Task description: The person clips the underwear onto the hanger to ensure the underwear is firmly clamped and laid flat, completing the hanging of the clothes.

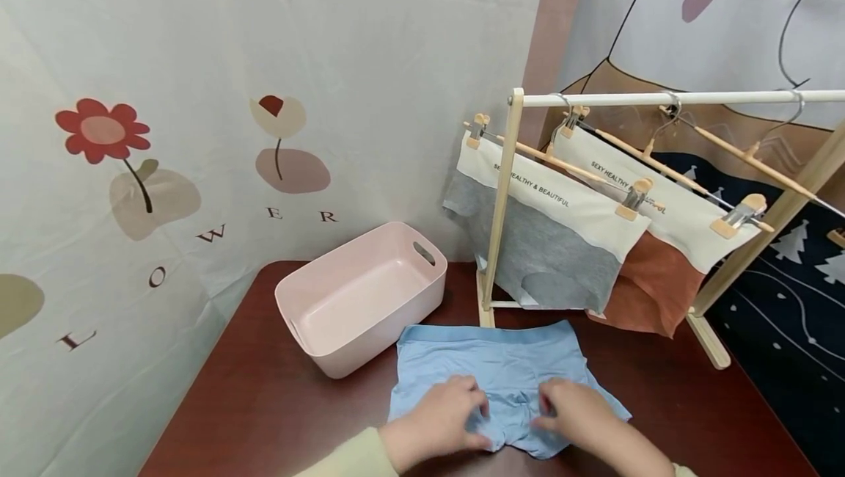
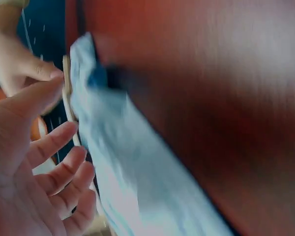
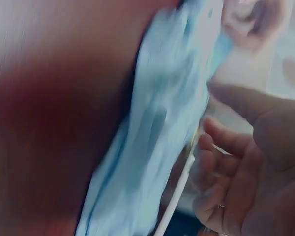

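Observation:
Light blue boxer briefs (image 1: 488,359) lie spread on the dark red table, waistband toward the back and slightly wrinkled at the crotch. Over their front left part is my left hand (image 1: 439,414), fingers bent loosely and thumb apart. My right hand (image 1: 581,414) hovers over the right part, also loosely bent. In the left wrist view, the left hand's fingers (image 2: 59,172) are spread beside the blurred cloth with nothing between them. The right wrist view shows the right fingers (image 3: 219,157) half curled next to the fabric, gripping nothing visible.
A pink plastic basket (image 1: 416,319) stands behind and left of the briefs. At the right, a wooden rack with a white rail (image 1: 607,100) carries clip hangers, holding grey-and-white briefs (image 1: 561,242) and rust-and-white briefs (image 1: 667,279). A printed curtain (image 1: 396,59) backs the table (image 1: 264,403).

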`<state>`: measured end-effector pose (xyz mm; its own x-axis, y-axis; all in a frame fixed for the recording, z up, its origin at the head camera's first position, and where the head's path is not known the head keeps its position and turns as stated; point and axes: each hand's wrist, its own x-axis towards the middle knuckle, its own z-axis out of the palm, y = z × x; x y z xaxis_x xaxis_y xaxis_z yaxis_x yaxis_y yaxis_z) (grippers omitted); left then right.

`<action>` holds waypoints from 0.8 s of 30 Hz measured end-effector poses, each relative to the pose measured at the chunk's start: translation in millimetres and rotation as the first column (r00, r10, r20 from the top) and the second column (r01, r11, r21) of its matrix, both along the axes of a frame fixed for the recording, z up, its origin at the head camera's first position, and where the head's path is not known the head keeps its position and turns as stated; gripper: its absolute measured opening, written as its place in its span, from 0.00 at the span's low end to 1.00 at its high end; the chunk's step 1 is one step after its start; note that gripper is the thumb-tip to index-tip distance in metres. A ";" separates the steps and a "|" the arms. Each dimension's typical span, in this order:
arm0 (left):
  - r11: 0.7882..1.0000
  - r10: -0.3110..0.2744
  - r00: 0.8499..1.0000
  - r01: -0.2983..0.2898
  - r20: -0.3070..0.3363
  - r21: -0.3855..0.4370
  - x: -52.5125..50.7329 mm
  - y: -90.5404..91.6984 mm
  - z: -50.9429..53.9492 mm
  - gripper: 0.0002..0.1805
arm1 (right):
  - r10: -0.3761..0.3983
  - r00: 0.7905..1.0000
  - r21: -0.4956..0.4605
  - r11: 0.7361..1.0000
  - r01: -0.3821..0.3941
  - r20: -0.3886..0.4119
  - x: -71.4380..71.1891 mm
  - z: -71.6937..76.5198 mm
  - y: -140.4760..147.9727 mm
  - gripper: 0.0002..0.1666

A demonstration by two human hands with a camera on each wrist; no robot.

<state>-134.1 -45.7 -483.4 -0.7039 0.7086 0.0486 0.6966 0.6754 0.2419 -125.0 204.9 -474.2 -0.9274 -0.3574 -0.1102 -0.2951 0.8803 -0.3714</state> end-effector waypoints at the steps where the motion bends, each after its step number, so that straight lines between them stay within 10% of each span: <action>1: 0.999 -0.035 0.999 0.036 0.014 -0.017 4.6 2.8 -0.6 0.18 | 0.047 0.998 -0.011 0.999 -0.047 0.035 4.1 -0.3 -5.0 0.23; 11: 0.983 -0.104 0.992 0.091 -0.076 -0.159 20.2 15.7 -10.7 0.05 | 0.187 0.977 0.025 0.981 -0.190 0.106 10.7 -14.1 -23.0 0.16; 17: 0.996 -0.022 0.975 0.040 0.221 -0.074 11.6 11.8 0.9 0.05 | 0.236 0.962 -0.064 0.971 -0.229 0.139 7.4 -13.1 -11.4 0.13; 24: 0.994 -0.054 0.953 0.081 0.299 -0.078 5.0 3.3 4.7 0.03 | 0.332 0.935 -0.142 0.938 -0.315 0.123 4.7 -6.6 9.9 0.05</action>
